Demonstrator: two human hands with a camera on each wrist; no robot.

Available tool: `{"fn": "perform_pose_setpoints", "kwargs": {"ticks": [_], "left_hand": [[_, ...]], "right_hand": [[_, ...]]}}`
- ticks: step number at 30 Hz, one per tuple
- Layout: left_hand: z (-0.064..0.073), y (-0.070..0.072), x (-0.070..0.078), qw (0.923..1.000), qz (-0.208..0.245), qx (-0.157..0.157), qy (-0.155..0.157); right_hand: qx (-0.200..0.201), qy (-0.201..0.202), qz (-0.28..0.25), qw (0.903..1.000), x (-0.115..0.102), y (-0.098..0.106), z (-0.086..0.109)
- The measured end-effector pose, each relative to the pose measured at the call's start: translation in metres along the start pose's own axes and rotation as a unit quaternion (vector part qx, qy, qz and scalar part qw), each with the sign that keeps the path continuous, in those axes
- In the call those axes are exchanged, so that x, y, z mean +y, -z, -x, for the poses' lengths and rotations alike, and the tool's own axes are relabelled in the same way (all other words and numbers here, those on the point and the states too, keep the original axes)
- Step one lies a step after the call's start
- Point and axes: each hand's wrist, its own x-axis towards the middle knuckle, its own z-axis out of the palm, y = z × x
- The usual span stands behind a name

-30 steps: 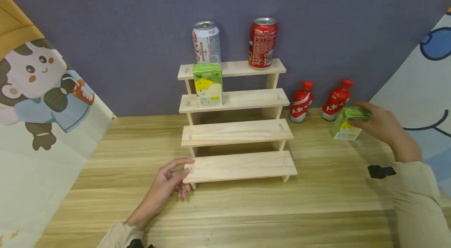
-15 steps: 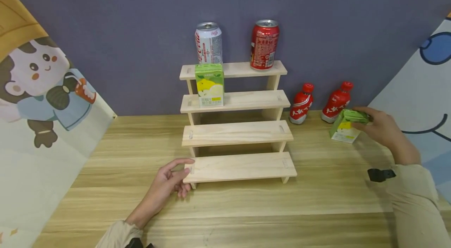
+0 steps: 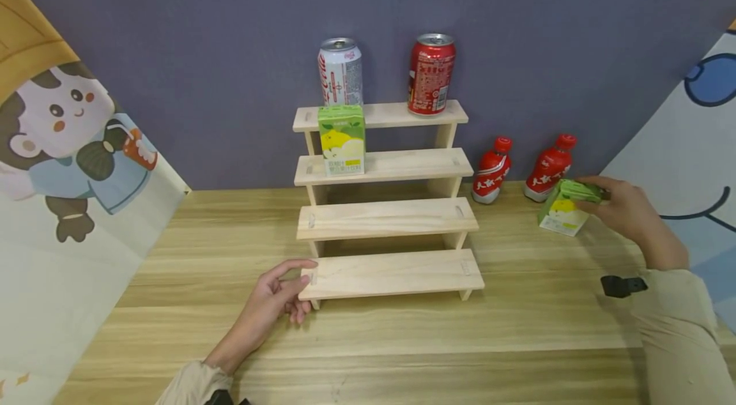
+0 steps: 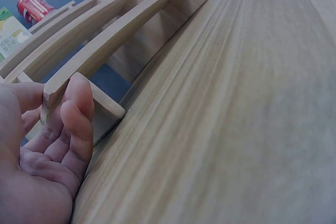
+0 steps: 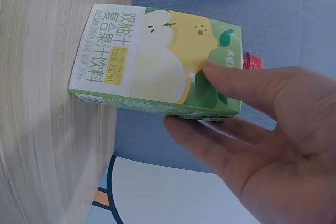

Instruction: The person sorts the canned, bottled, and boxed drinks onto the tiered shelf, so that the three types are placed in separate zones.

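Observation:
My left hand [image 3: 276,293] pinches the left end of the lowest step of a wooden tiered shelf [image 3: 391,274]; in the left wrist view its thumb and fingers close round the board's corner [image 4: 55,90]. Over at the right, my right hand [image 3: 623,213] holds a green and yellow juice carton [image 3: 566,207] by its upper part. The right wrist view shows the thumb on the printed front of that juice carton [image 5: 157,59] and fingers along its side and behind. The carton's base is at the table surface.
A second juice carton [image 3: 342,143] stands on the shelf's second step from the top. On the top step are a white can [image 3: 340,73] and a red can [image 3: 431,76]. Two red bottles [image 3: 492,170] [image 3: 550,168] stand between shelf and right hand, near the blue back wall [image 3: 230,73].
Between the first two frames the right hand's juice carton turns slightly and its base shifts a little left. The left hand stays on the shelf; the view tilts slightly.

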Motion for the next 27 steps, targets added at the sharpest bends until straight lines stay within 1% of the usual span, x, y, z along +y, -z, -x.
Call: {"fn": "perform_pose_setpoints", "kwargs": {"ticks": [5,8,11,14,20,22,27], "left_hand": [[0.000,0.000,0.002,1.0000,0.002,-0.003,-0.003],[0.000,0.000,0.002,1.0000,0.004,-0.005,-0.001],[0.001,0.000,0.002,1.0000,0.005,-0.005,0.003],[0.001,-0.001,0.001,1.0000,0.004,-0.003,0.004],[0.001,-0.001,0.000,1.0000,0.001,-0.006,-0.001],[0.001,0.000,0.000,0.9999,0.002,-0.010,-0.005],[0.002,0.001,0.000,0.9998,0.006,-0.018,-0.010]], "right_hand": [[0.025,0.025,0.010,0.9993,-0.001,0.004,0.001],[0.040,0.041,0.010,0.9983,-0.004,0.003,0.002],[0.046,0.054,0.008,0.9975,-0.008,0.001,0.001],[0.049,0.059,0.013,0.9970,-0.012,0.000,0.001],[0.050,0.054,0.017,0.9971,-0.019,0.002,0.000],[0.058,0.066,0.013,0.9960,-0.022,0.003,0.001],[0.093,0.103,0.006,0.9903,-0.033,0.006,0.002]]}}
